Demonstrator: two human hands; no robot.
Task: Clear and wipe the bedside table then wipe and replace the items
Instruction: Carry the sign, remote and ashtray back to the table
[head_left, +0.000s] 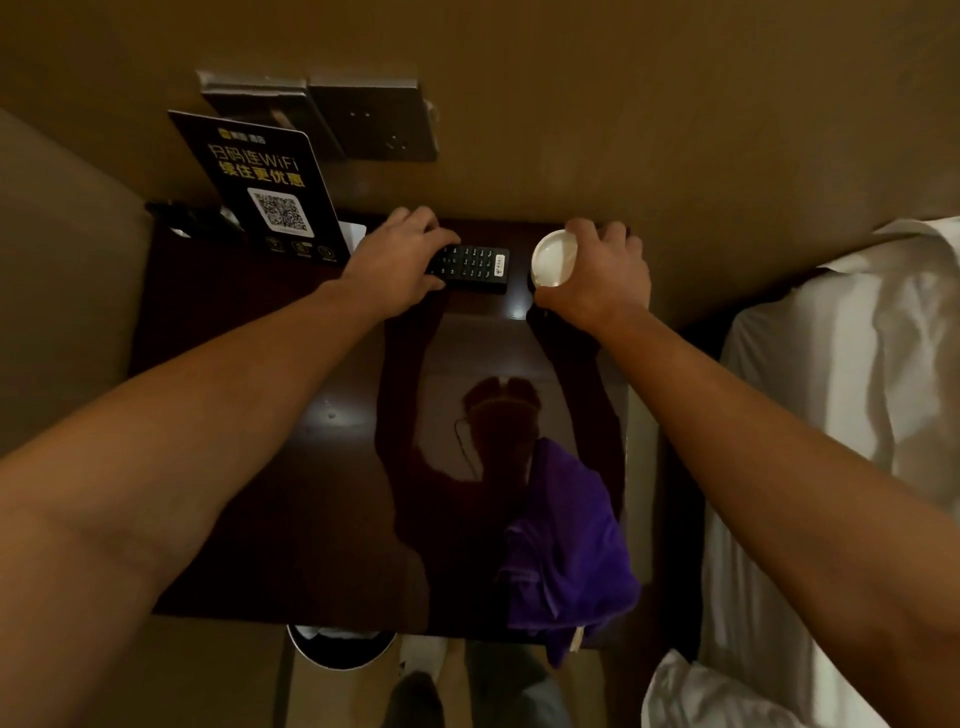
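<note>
Looks like clearing's underway: left hand (396, 260) curled round the remote (470, 267), right hand (597, 275) gripping the white dish (555, 257) beside it, so lift both off next.

Wall plates: switch panel (254, 101) and socket plate (376, 122), mounted on wall above and beyond the left hand. Bed (841, 415) w/ white sheets: to the right of the right hand, alongside that forearm. Waste bin (340, 649), dark liner: on floor, below and nearer than both hands, under the left forearm. Shoe (423, 654), white: just right of bin.
</note>
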